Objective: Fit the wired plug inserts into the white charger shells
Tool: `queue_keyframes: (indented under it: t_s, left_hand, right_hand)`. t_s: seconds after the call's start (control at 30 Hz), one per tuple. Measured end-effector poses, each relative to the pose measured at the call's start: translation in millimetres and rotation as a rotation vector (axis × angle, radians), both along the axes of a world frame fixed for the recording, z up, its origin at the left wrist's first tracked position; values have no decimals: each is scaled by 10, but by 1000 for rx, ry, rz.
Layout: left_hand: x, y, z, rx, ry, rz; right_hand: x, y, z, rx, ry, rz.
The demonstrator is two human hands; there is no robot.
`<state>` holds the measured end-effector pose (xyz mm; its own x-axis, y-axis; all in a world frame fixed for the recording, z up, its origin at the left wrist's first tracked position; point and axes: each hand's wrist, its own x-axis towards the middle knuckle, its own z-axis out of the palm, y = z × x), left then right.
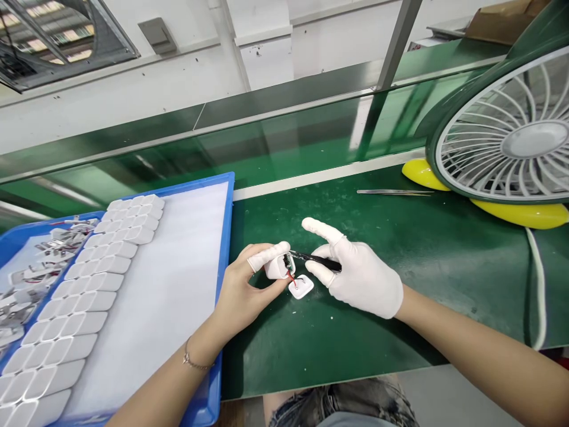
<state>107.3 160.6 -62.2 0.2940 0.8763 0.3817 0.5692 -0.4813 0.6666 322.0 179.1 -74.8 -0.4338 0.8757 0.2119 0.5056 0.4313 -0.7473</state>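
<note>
My left hand (249, 279), with a white cot on one finger, grips a small white plastic housing (276, 268) whose open end faces right. A dark circuit board shows inside it. Red and black wires run from the housing to a white end cap (301, 287) lying just below. My right hand (358, 273), in a white glove, holds black tweezers (326, 261) between thumb and fingers, the index finger stretched out. The tweezers' tips reach the opening of the housing; whether they pinch anything is too small to tell.
On the left, a blue tray (226, 237) holds rows of white housings (91, 299). Another blue tray (9, 240) carries loose wired parts (57, 243). Metal tweezers (393, 192) lie on the green table (355, 350), near a fan (533, 139) with its cable (540, 284).
</note>
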Motion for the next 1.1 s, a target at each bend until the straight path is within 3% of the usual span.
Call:
queue_keyframes:
  t_s: [0.43,0.7,1.1]
  left_hand:
    - [12,-3,13,-45,-5,16]
    - [54,-6,87,-539,-213,-26]
    - [54,1,106,-541,-235,-12]
  right_hand:
    - [-1,15,-4,-7,-3,-1]
    - [0,-13,30,5,-18,9]
    - [-15,-3,55,-13,-33,16]
